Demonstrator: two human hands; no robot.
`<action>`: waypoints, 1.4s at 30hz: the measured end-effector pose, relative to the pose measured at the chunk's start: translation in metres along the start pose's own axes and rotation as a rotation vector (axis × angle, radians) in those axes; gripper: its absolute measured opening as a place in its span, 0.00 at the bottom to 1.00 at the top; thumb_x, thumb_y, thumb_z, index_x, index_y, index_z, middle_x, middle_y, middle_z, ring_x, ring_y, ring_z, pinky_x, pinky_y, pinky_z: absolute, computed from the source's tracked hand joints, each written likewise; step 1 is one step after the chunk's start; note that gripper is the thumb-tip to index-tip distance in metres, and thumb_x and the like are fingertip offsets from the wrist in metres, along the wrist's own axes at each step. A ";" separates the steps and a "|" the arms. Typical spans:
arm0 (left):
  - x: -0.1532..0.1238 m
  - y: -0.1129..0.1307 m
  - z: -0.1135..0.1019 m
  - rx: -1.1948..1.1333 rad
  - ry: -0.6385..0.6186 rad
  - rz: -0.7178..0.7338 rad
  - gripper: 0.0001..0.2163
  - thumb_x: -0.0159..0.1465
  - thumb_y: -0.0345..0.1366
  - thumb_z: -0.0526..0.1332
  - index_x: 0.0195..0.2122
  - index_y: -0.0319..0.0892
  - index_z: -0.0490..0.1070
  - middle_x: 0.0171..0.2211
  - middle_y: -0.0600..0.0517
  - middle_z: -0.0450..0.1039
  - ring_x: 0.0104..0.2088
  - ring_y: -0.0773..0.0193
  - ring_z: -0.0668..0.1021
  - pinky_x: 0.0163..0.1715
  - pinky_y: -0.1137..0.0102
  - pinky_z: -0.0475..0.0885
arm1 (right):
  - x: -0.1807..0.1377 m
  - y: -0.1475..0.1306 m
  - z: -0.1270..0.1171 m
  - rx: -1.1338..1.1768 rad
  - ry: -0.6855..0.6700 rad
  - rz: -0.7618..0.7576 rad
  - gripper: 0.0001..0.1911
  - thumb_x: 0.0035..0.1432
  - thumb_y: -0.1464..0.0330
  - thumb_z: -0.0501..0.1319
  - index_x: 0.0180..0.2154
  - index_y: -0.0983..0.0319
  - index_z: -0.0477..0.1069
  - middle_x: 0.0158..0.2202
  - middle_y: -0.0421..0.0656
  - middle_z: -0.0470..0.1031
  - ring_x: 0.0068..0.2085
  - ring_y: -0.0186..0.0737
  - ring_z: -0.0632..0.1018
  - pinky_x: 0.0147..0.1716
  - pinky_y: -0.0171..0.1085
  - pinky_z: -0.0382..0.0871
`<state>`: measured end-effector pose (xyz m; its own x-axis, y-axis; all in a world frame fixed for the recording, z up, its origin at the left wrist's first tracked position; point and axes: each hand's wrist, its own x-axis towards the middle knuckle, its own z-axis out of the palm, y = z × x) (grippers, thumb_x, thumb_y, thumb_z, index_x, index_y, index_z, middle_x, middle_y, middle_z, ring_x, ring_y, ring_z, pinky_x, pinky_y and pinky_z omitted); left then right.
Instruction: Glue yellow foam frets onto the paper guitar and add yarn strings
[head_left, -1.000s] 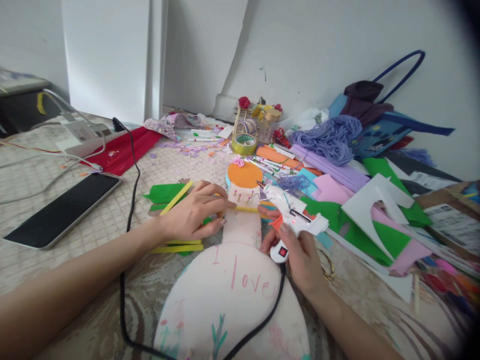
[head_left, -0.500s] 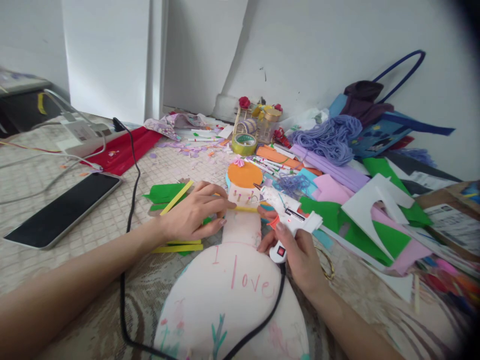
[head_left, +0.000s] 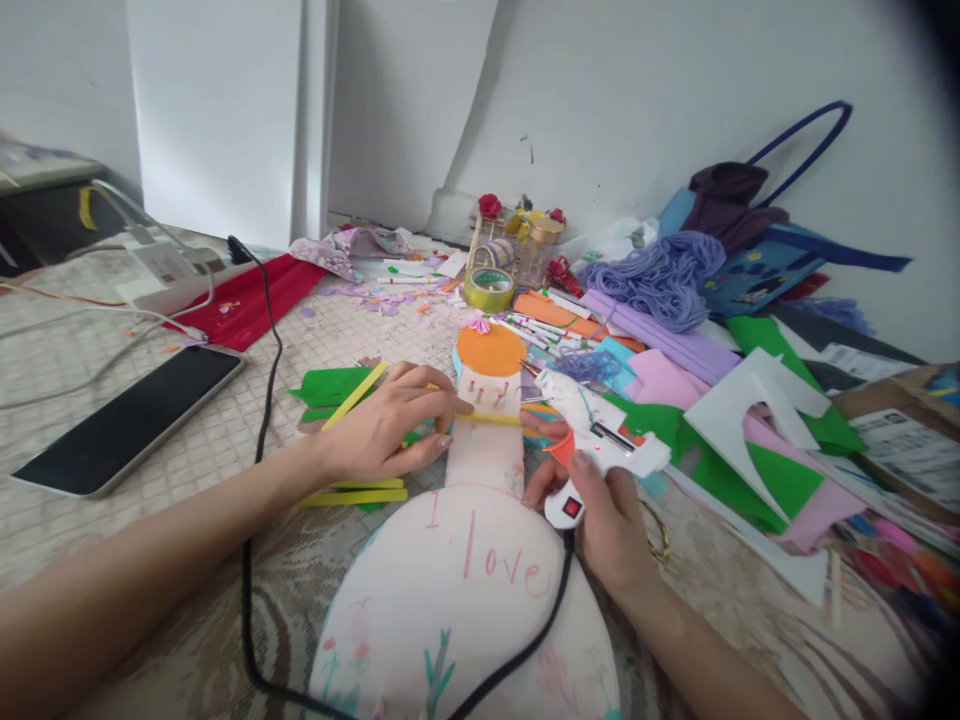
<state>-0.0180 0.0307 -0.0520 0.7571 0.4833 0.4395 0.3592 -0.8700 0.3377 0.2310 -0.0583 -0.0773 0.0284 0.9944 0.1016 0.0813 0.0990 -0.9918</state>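
A white guitar-shaped cutout [head_left: 480, 540] lies in front of me, with "I love" and flowers drawn on its round body. Its neck carries small pegs and an orange oval [head_left: 491, 351] at the top. Across the neck runs a thin yellow strip [head_left: 495, 420]. My left hand [head_left: 394, 425] is at the neck's left edge, its index fingertip on the strip's left end and its thumb apart. A white hot glue gun [head_left: 600, 435] is in my right hand [head_left: 611, 510], to the right of the neck, with its nozzle pointing up and left, clear of the strip.
The glue gun's black cord [head_left: 251, 600] loops across the cutout's lower part. A phone [head_left: 131, 420] and a power strip [head_left: 169, 275] lie at the left. Yellow strips [head_left: 367, 495] and green paper [head_left: 330, 385] are beside my left hand. Tape [head_left: 489, 290], markers, yarn [head_left: 660, 280] and paper scraps cover the back and right.
The glue gun in my right hand has moved slightly right, and its nozzle is farther from the neck. My left hand stays at the yellow strip.
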 end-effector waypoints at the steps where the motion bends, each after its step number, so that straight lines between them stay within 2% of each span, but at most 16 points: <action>1: 0.000 0.000 -0.002 -0.019 0.003 -0.016 0.11 0.66 0.38 0.52 0.45 0.41 0.69 0.46 0.45 0.74 0.50 0.54 0.71 0.50 0.59 0.62 | -0.001 0.001 0.000 0.023 0.008 -0.029 0.20 0.65 0.54 0.52 0.45 0.62 0.73 0.25 0.43 0.76 0.27 0.40 0.74 0.28 0.39 0.65; 5: 0.001 0.000 -0.012 -0.110 0.063 -0.044 0.09 0.68 0.37 0.50 0.40 0.41 0.68 0.50 0.45 0.73 0.50 0.57 0.70 0.51 0.61 0.64 | -0.004 -0.002 0.001 0.150 0.018 -0.148 0.17 0.65 0.56 0.53 0.43 0.60 0.73 0.34 0.44 0.78 0.29 0.39 0.73 0.28 0.39 0.65; 7: 0.002 -0.001 -0.019 -0.122 0.110 -0.091 0.10 0.69 0.36 0.49 0.39 0.41 0.68 0.48 0.45 0.74 0.48 0.59 0.72 0.50 0.63 0.66 | -0.006 -0.005 0.002 0.174 0.058 -0.171 0.15 0.64 0.57 0.54 0.43 0.59 0.73 0.33 0.43 0.78 0.29 0.39 0.72 0.28 0.38 0.65; 11: 0.005 -0.002 -0.034 -0.058 0.129 -0.263 0.09 0.67 0.37 0.53 0.39 0.40 0.70 0.40 0.48 0.76 0.40 0.63 0.76 0.42 0.69 0.69 | -0.011 -0.012 0.003 0.170 0.096 -0.151 0.15 0.63 0.56 0.55 0.41 0.59 0.73 0.25 0.40 0.74 0.26 0.37 0.70 0.27 0.37 0.64; 15: 0.002 -0.003 -0.049 -0.001 0.029 -0.347 0.10 0.65 0.38 0.55 0.34 0.39 0.73 0.30 0.52 0.75 0.30 0.66 0.75 0.33 0.73 0.68 | -0.014 -0.019 0.003 0.223 0.083 -0.071 0.16 0.62 0.55 0.57 0.39 0.59 0.73 0.25 0.40 0.73 0.27 0.36 0.69 0.26 0.35 0.62; 21: -0.026 -0.008 -0.064 -0.004 -0.097 -0.478 0.11 0.62 0.39 0.57 0.33 0.39 0.77 0.25 0.53 0.75 0.24 0.69 0.72 0.26 0.75 0.63 | -0.018 -0.024 0.001 0.228 0.084 -0.049 0.18 0.59 0.53 0.59 0.42 0.59 0.73 0.26 0.40 0.72 0.28 0.37 0.68 0.27 0.35 0.61; 25: -0.052 -0.020 -0.067 -0.025 -0.030 -0.631 0.11 0.59 0.41 0.60 0.31 0.39 0.76 0.21 0.55 0.72 0.22 0.71 0.69 0.23 0.76 0.60 | -0.018 -0.024 0.003 0.207 0.074 -0.029 0.18 0.59 0.54 0.58 0.42 0.60 0.73 0.26 0.41 0.71 0.27 0.39 0.67 0.25 0.36 0.59; 27: -0.062 -0.026 -0.067 -0.035 -0.045 -0.681 0.10 0.58 0.40 0.61 0.29 0.38 0.76 0.21 0.55 0.72 0.22 0.71 0.69 0.23 0.77 0.61 | -0.019 -0.024 0.004 0.192 0.083 -0.038 0.17 0.59 0.55 0.58 0.40 0.61 0.73 0.25 0.41 0.71 0.26 0.38 0.67 0.25 0.37 0.58; 31: -0.069 -0.027 -0.066 -0.100 -0.154 -0.669 0.09 0.57 0.39 0.61 0.30 0.38 0.77 0.23 0.54 0.74 0.24 0.70 0.70 0.24 0.77 0.62 | -0.019 -0.024 0.005 0.184 0.095 -0.036 0.17 0.58 0.55 0.59 0.38 0.61 0.74 0.24 0.41 0.71 0.26 0.38 0.66 0.24 0.36 0.58; 36: -0.063 -0.011 -0.060 -0.244 -0.324 -0.571 0.06 0.56 0.34 0.62 0.30 0.38 0.77 0.26 0.53 0.75 0.26 0.70 0.73 0.27 0.78 0.64 | -0.020 -0.021 0.004 0.182 0.086 -0.020 0.16 0.58 0.54 0.59 0.37 0.60 0.74 0.23 0.40 0.71 0.25 0.38 0.66 0.24 0.36 0.60; 42: -0.065 -0.004 -0.056 -0.184 -0.394 -0.500 0.04 0.56 0.32 0.62 0.31 0.39 0.77 0.27 0.53 0.74 0.28 0.70 0.73 0.28 0.78 0.64 | -0.021 -0.020 0.004 0.184 0.107 0.002 0.17 0.56 0.54 0.60 0.37 0.60 0.74 0.24 0.40 0.71 0.25 0.38 0.66 0.23 0.36 0.59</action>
<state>-0.0986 0.0082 -0.0354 0.6790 0.7221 -0.1326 0.6464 -0.5023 0.5743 0.2247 -0.0808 -0.0597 0.1353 0.9860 0.0978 -0.1021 0.1120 -0.9885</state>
